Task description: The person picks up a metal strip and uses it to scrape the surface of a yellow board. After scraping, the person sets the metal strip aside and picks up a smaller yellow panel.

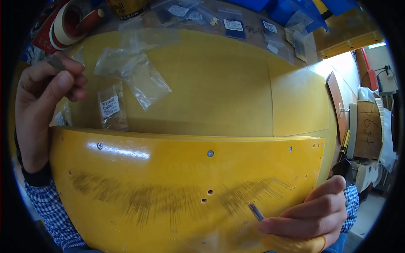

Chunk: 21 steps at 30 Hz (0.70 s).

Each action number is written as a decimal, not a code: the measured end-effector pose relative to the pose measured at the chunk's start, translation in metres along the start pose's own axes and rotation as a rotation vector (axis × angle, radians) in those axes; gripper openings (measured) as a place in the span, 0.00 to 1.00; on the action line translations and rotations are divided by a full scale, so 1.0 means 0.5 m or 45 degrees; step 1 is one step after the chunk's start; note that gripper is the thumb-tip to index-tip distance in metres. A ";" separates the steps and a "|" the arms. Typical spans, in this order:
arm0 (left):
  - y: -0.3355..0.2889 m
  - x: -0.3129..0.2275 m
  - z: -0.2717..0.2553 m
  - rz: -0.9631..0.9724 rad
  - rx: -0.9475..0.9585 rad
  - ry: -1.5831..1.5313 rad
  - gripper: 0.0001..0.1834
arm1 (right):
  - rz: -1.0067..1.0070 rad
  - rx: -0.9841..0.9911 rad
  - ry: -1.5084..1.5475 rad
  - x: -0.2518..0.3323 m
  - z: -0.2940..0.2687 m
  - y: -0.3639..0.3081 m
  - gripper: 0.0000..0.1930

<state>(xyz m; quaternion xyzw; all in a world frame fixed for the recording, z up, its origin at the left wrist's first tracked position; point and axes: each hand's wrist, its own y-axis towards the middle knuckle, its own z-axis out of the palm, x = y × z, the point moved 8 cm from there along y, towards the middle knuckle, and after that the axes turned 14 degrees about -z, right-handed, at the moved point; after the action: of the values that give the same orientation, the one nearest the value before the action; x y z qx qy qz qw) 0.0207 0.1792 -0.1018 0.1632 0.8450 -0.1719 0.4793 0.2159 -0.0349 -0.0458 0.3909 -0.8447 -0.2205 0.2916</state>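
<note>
R hand (pixel 310 215) is nearest, low on the R, fingers curled & gripping a thin metal rod (pixel 256 212); rod pokes out to the hand's L, its tip right by the pins, can't tell if touching. Under & L of R hand is the yellow panel (pixel 168 162), w/ thin dark pins (pixel 145 200) in a wide band across it, mostly L of R hand, some just above-L. Two holes (pixel 210 192) sit btwn the pin groups, well L of R hand; screws (pixel 210 154) run along the panel's far side. Checked sleeve (pixel 46 211) is below L hand (pixel 50 86), which is up past the panel's far L corner, thumb & fingertips pinching a small grey piece (pixel 56 63), exact kind unclear. Labelled bag (pixel 110 107) lies R of & a bit below L hand, clear bags (pixel 145 82) further R, all on the table (pixel 223 80). Above R hand, off to the R side: a cutter (pixel 345 143), then a cardboard box (pixel 368 130) & a brown board (pixel 336 99). Tape rolls (pixel 63 29) are just above L hand; small bags (pixel 234 28) & blue bins (pixel 291 12) are far off, up-R of it.
</note>
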 end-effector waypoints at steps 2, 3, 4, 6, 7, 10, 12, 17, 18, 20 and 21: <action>-0.001 0.006 -0.002 -0.014 -0.020 0.021 0.06 | 0.026 -0.039 0.051 -0.012 0.003 -0.008 0.08; -0.001 0.005 -0.003 -0.010 -0.018 0.017 0.06 | -0.032 0.017 0.004 -0.006 0.002 -0.005 0.08; -0.001 0.003 -0.002 0.005 -0.007 0.007 0.06 | -0.090 0.073 -0.041 -0.001 0.003 -0.003 0.08; 0.000 0.005 -0.002 0.020 0.004 -0.005 0.07 | -0.231 0.135 -0.133 0.008 0.007 -0.007 0.07; 0.001 0.007 -0.002 0.020 0.010 0.006 0.07 | -0.372 0.194 -0.222 0.022 0.015 -0.010 0.07; 0.002 -0.003 -0.001 0.018 0.010 0.043 0.07 | -0.438 0.204 -0.248 0.026 0.016 -0.014 0.07; 0.003 -0.001 0.003 0.020 0.009 0.058 0.08 | -0.475 0.203 -0.267 0.027 0.018 -0.015 0.07; 0.002 0.005 -0.002 0.013 -0.019 0.095 0.08 | -0.437 0.220 -0.396 0.024 0.021 -0.002 0.07; 0.002 0.007 -0.001 0.014 -0.019 0.092 0.08 | -0.437 0.224 -0.397 0.025 0.026 -0.004 0.07; 0.000 0.007 -0.002 0.010 -0.043 0.077 0.08 | -0.573 0.152 -0.525 0.045 0.029 -0.013 0.06; 0.000 0.006 -0.003 0.009 -0.042 0.077 0.08 | -0.573 0.151 -0.525 0.044 0.026 -0.012 0.06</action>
<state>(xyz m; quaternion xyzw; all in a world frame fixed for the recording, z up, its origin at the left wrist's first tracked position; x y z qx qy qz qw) 0.0181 0.1800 -0.1036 0.1634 0.8613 -0.1510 0.4567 0.1987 -0.0539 -0.0519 0.5314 -0.7898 -0.3043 0.0347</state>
